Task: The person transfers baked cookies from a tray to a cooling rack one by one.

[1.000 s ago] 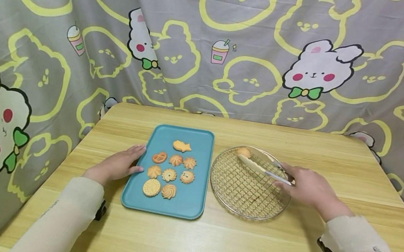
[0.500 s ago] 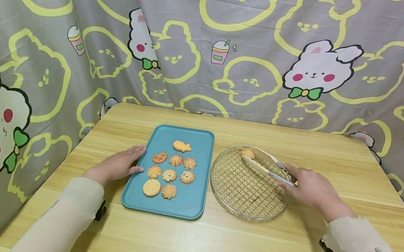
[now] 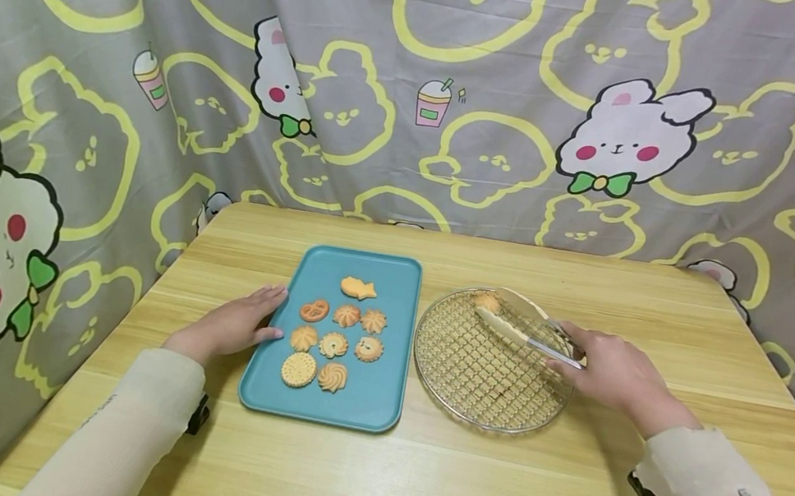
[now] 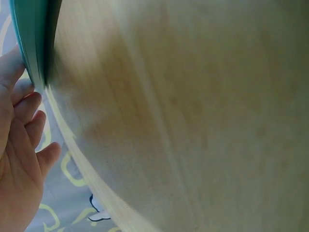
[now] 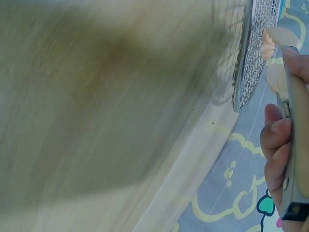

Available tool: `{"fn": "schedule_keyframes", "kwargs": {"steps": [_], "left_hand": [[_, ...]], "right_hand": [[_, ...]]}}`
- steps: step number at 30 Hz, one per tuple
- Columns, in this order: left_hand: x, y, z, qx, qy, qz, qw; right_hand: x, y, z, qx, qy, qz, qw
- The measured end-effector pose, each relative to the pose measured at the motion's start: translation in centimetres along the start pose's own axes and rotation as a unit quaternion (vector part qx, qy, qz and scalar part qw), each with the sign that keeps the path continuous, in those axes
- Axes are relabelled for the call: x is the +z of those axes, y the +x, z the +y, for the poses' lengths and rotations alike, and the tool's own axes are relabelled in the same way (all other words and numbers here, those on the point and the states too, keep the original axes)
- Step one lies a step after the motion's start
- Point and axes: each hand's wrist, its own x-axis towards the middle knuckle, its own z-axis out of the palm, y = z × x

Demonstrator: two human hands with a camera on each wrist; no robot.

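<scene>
1. On the table (image 3: pixel 443 485): tray left, rack right, just beside each other. A person works from the near side, one hand by each.
2. Tray (image 3: pixel 364 397): long axis runs near to far. Sits between the left hand and the rack.
3. Rack (image 3: pixel 486 375): round wire mesh, right of the tray.
4. Left hand (image 3: pixel 235 323): at the tray's left edge, fingers loosely extended and touching the rim, not wrapped round anything.
5. Right hand (image 3: pixel 609 369): above the rack's right side, fingers curled round the tongs.
6. Tongs (image 3: pixel 533 345): long axis slants from the right hand leftward and away, over the rack. Tips sit toward its far edge, one each side of the cookie.
7. Nine other cookies (image 3: pixel 347 315): on the tray, spread in rough rows.
8. Cookie (image 3: pixel 486 301): at the rack's far side, between the tong tips. Key relation: left of and farther out than the right hand, which is nearer; the tray lies left of it, between it and the left hand. Can't tell whether it's clear of the mesh or how firmly pinched.
</scene>
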Motion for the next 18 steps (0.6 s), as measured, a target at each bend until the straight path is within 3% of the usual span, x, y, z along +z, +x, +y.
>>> {"fn": "schedule_keyframes", "kwargs": {"steps": [18], "left_hand": [[-0.02, -0.09, 0.09, -0.006, -0.002, -0.001, 1.0]], "right_hand": [[0.27, 0.14, -0.19, -0.004, 0.002, 0.033, 0.999]]}}
